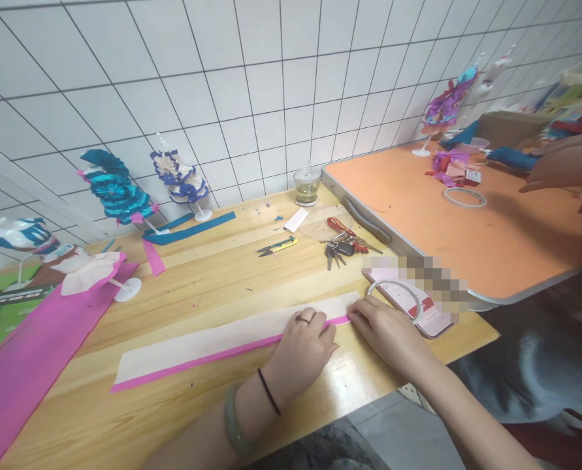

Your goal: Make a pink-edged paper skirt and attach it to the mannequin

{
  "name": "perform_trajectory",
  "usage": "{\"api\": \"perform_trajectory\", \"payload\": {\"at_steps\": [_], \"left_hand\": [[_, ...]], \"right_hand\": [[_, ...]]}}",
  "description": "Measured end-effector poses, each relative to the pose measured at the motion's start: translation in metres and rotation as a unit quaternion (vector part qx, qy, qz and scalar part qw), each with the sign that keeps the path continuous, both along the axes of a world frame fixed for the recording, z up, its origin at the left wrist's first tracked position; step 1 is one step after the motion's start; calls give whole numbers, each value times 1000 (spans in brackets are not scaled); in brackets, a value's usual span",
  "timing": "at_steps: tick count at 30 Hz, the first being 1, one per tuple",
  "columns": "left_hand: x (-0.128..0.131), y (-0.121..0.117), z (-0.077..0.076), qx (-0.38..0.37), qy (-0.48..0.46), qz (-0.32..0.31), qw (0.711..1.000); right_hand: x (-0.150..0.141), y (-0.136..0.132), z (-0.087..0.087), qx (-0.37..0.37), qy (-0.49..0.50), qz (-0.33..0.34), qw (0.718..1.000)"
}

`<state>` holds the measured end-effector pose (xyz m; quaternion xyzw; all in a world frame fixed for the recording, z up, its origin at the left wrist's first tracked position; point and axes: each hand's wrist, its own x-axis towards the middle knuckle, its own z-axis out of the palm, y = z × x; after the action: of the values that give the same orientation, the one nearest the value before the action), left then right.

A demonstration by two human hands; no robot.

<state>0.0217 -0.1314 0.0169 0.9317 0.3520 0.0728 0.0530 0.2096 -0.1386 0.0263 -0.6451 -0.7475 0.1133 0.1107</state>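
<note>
A long cream paper strip point(212, 336) with a bright pink border along its near edge lies flat on the wooden table. My left hand point(303, 352), with a ring and a bracelet, rests on the right part of the strip, fingers curled onto the pink border. At the strip's right end, my right hand point(388, 329) pinches the edge between thumb and fingers. Just behind that hand a white tape ring point(420, 303) lies partly over a phone point(437, 323). My fingertips are partly hidden.
Yellow thread snips point(283, 245), keys point(339, 248) and a lidded cup point(307, 186) stand farther back. Small paper dresses on stands point(119, 189) line the left, beside a wide pink paper sheet point(50, 365). Another person's hand point(565, 160) is over the orange table point(467, 248).
</note>
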Motion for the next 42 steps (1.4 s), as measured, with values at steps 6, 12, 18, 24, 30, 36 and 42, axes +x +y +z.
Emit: {"api": "perform_trajectory", "payload": {"at_steps": [6,12,18,24,30,36,42], "left_hand": [[3,1,3,-1,9,7,1000],[13,2,5,0,9,23,1000],[16,4,2,-5,-5,32,999],[20,6,3,-26,-35,21,999],[17,8,5,-44,-47,8,998],[13,8,5,-51,-54,3,997],[12,7,6,-50,-54,4,997]], "right_hand": [[-5,1,4,-8,5,-42,999],[1,1,-1,-2,42,-42,998],[27,-2,-5,90,62,16,994],[35,-3,-3,57,25,49,997],[36,-6,-4,75,-53,50,995],[42,-11,-10,102,-76,12,992],[45,-11,-13,133,-62,-22,989]]}}
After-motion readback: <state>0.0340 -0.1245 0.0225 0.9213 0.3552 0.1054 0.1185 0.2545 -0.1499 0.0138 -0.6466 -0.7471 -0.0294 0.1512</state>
